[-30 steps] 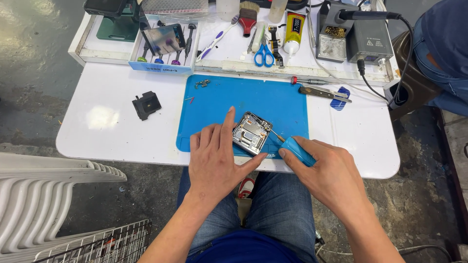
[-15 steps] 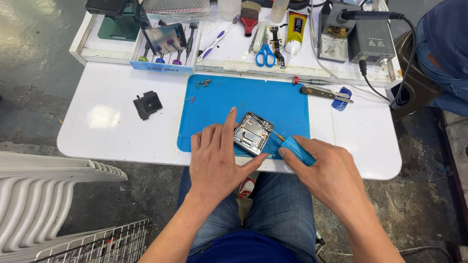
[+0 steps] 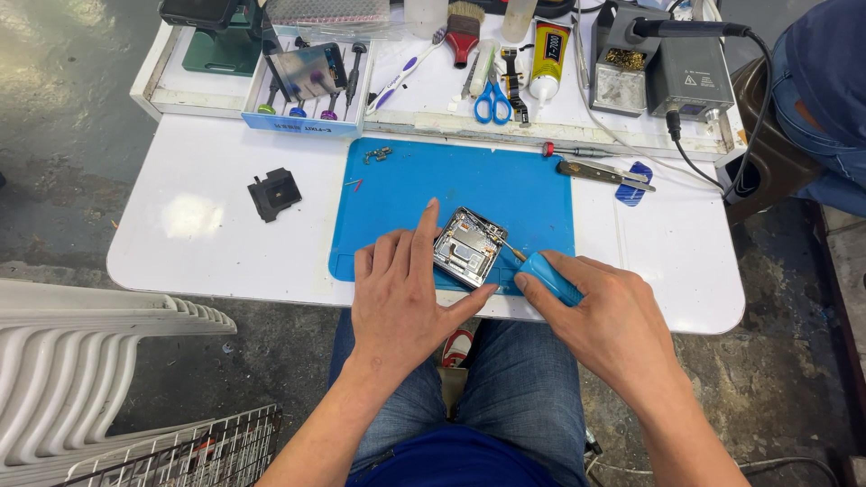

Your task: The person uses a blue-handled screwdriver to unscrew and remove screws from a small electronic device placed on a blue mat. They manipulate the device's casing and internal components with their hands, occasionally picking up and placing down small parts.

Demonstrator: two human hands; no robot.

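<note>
A small opened electronic device (image 3: 469, 246) with exposed metal parts lies on a blue work mat (image 3: 406, 194) near the white table's front edge. My left hand (image 3: 401, 293) rests flat on the mat, its index finger and thumb bracing the device from the left and below. My right hand (image 3: 613, 320) grips a blue-handled screwdriver (image 3: 548, 276), whose thin metal tip touches the device's right edge.
A black square part (image 3: 274, 193) lies left of the mat; small screws (image 3: 377, 154) sit at its top left. Scissors (image 3: 493, 99), a glue tube (image 3: 548, 59), brush (image 3: 463, 24), screwdriver tray (image 3: 305, 90) and soldering station (image 3: 690, 77) line the back. White stacked chairs (image 3: 81, 361) stand at my left; another person's leg (image 3: 825, 86) is at right.
</note>
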